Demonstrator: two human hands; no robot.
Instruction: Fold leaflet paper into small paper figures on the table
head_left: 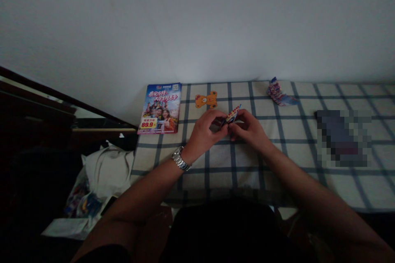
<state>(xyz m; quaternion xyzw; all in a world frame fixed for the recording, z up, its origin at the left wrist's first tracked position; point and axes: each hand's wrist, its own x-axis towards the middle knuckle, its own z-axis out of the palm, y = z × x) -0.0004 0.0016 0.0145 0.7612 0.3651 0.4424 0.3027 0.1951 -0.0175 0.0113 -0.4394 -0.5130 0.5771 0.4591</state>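
A small folded piece of printed paper point(233, 113), coloured red, white, yellow and blue, is pinched between my two hands above the checked cloth. My left hand point(207, 129), with a silver watch on the wrist, grips its left and lower side. Fingers and thumb of my right hand point(248, 128) close on its right side. Its lower part is hidden by the fingers. A stack of printed flyers point(160, 109) lies flat at the table's left end. Just beyond my left hand is a flat orange bear-shaped figure point(206, 100).
Near the wall, a bunched row of folded paper point(277, 92) rests on the checked tablecloth point(197, 178). A pixelated dark object point(341, 137) lies at the right. Left of the table, low down, are a white bag point(108, 168) and clear plastic bags.
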